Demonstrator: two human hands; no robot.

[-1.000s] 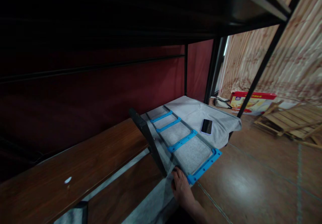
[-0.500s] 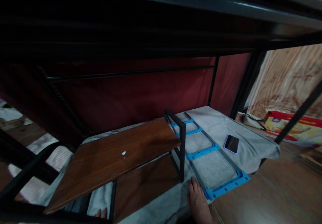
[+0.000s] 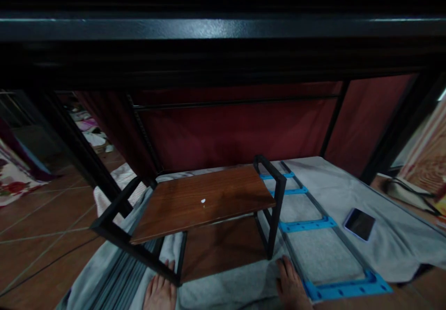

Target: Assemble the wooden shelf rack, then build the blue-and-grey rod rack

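A small shelf with a brown wood-grain top board (image 3: 209,207), a lower brown board (image 3: 223,249) and black metal end frames (image 3: 275,217) stands on a grey cloth (image 3: 226,284). My left hand (image 3: 160,291) rests with fingers stretched out on the cloth, its fingertips close to the shelf's left black frame; whether they touch it I cannot tell. To the right, my right hand (image 3: 291,286) lies with outstretched fingers on the cloth, between the shelf and a ladder-like frame of grey tubes with blue plastic crosspieces (image 3: 348,291). Both palms are partly cut off by the bottom edge.
A smartphone (image 3: 359,224) lies on the cloth at right. Several grey tubes (image 3: 120,273) are bundled left of my left hand. A dark metal beam (image 3: 209,29) crosses overhead, with a red panel (image 3: 237,133) behind. A thin cable (image 3: 52,266) runs over the tiled floor.
My view has swung left, so the shelf, blue-and-grey frame and phone sit farther right. More of my left hand shows. My right hand stays on the cloth beside the frame.
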